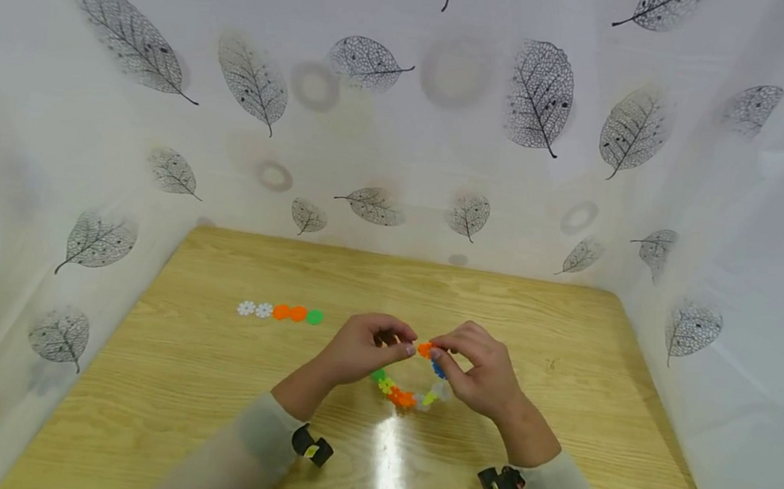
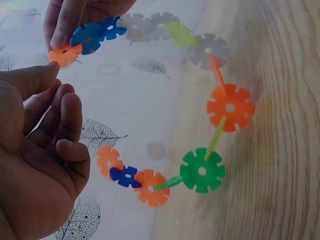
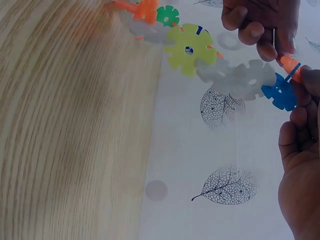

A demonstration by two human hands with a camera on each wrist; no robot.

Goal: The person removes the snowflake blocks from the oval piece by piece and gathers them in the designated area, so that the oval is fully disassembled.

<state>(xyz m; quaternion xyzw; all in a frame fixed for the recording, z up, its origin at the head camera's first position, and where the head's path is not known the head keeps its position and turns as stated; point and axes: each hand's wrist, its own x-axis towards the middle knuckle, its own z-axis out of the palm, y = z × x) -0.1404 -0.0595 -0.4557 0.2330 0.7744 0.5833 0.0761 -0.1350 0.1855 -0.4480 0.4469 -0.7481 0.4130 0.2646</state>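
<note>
A curved chain of interlocking plastic flower discs, among them a green disc (image 2: 202,170) and a yellow disc (image 3: 190,50), hangs between the hands. My right hand (image 1: 482,369) pinches the orange notched disc (image 2: 65,54) at one end, beside a blue disc (image 3: 280,92). The thumb tip of my left hand (image 1: 363,349) is right at that orange disc's edge; its fingers bend loosely with nothing between them. At the chain's other end, another orange disc (image 2: 108,162) hangs free below the left fingers in the left wrist view.
Left of the hands on the wooden table (image 1: 170,380), a row of loose discs lies flat: two white discs (image 1: 254,309), two orange discs (image 1: 290,313) and a green disc (image 1: 315,317). A leaf-patterned white curtain (image 1: 388,140) surrounds the table's back and sides.
</note>
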